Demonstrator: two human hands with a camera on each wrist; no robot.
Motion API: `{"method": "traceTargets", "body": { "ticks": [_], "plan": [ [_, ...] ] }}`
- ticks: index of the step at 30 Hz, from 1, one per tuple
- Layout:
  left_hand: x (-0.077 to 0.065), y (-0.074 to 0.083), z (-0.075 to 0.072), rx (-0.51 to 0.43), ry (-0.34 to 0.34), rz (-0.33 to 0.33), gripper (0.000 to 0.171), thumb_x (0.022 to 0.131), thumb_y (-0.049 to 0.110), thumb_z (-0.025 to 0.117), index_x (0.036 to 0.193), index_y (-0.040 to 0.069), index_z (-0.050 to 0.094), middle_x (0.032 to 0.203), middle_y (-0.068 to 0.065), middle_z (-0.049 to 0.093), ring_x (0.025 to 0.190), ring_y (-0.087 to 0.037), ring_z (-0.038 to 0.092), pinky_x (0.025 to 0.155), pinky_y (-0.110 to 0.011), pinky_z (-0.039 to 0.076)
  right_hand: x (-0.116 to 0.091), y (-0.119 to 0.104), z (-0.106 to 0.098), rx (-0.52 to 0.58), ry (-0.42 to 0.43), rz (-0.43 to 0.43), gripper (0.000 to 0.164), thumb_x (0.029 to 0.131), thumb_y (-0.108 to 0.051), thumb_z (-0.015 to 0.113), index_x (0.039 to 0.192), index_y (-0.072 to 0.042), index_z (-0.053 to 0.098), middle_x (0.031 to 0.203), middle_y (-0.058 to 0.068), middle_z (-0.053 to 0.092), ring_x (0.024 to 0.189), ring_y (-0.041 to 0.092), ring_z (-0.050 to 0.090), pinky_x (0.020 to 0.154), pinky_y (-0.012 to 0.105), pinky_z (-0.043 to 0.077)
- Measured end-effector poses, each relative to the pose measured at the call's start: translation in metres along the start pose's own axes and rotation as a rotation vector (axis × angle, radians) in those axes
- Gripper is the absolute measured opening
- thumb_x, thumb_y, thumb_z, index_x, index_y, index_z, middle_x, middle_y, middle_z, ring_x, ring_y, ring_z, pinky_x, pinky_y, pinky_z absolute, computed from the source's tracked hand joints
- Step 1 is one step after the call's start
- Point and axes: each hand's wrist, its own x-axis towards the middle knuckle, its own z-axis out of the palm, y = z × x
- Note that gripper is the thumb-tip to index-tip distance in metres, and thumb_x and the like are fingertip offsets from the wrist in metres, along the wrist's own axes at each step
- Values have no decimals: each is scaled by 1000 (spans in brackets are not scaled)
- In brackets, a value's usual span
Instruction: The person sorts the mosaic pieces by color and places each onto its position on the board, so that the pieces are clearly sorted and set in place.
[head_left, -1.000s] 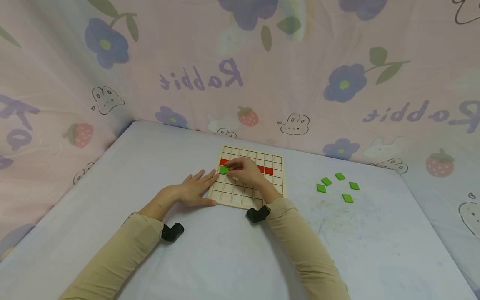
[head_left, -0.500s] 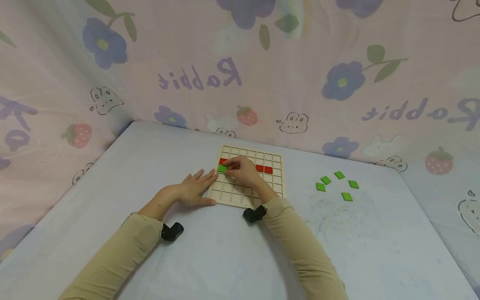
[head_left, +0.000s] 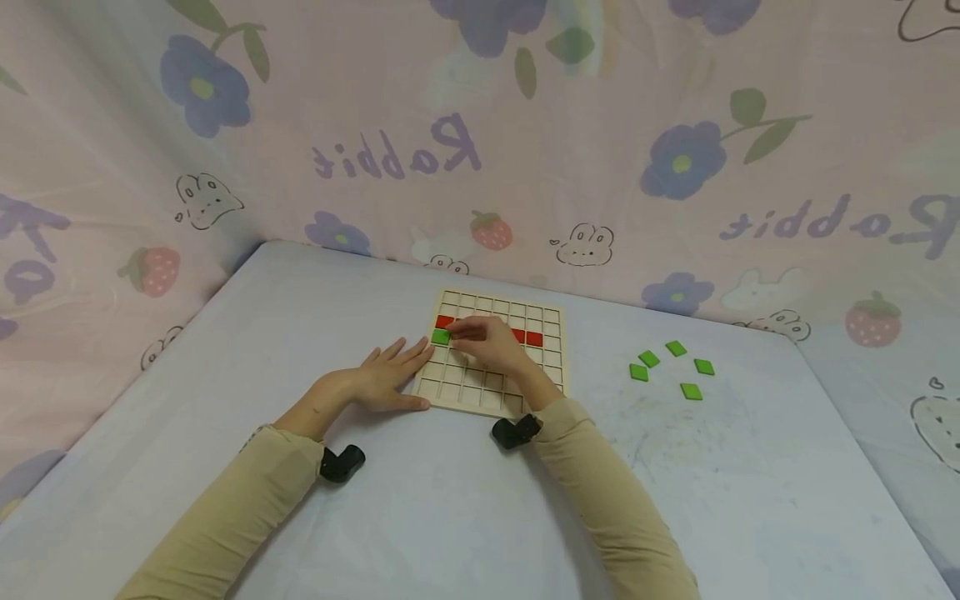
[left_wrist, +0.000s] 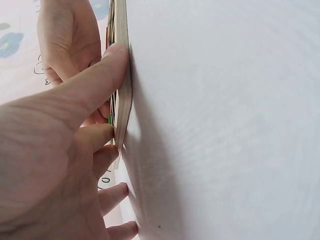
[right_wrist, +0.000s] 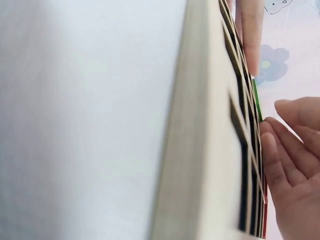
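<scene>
A square wooden grid board (head_left: 487,400) lies on the table. In its left column a green square tile (head_left: 440,337) lies flat, just in front of a red tile (head_left: 444,322). My right hand (head_left: 491,343) is over the board, its fingertips at the green tile's right edge. From the right wrist view, one fingertip meets the end of the green tile (right_wrist: 257,100) while another finger stands off from it. My left hand (head_left: 390,379) lies with spread fingers along the board's left side; the thumb (left_wrist: 117,52) rests against the board's edge.
Several loose green tiles (head_left: 676,348) lie on the white tabletop (head_left: 720,467) to the right of the board. More red tiles (head_left: 534,339) sit in the board beyond my right hand, which covers part of that row. A patterned curtain (head_left: 390,150) hangs behind the table.
The green tile has shifted slightly left into line with the left column, and my right fingertips have followed it. The left hand has stayed in place.
</scene>
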Motion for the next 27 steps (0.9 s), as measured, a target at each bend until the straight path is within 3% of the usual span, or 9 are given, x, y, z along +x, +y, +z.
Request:
{"method": "traceTargets", "body": {
  "ticks": [27],
  "plan": [
    [0, 2, -1, 7, -2, -6, 84, 95, 44, 55, 154, 6, 9, 161, -15, 0, 146, -45, -3, 114, -65, 2, -22, 4, -19, 96, 40, 8, 35, 89, -15, 69, 121, -2, 64, 119, 15, 67, 108, 24, 63, 98, 37, 48]
  ]
}}
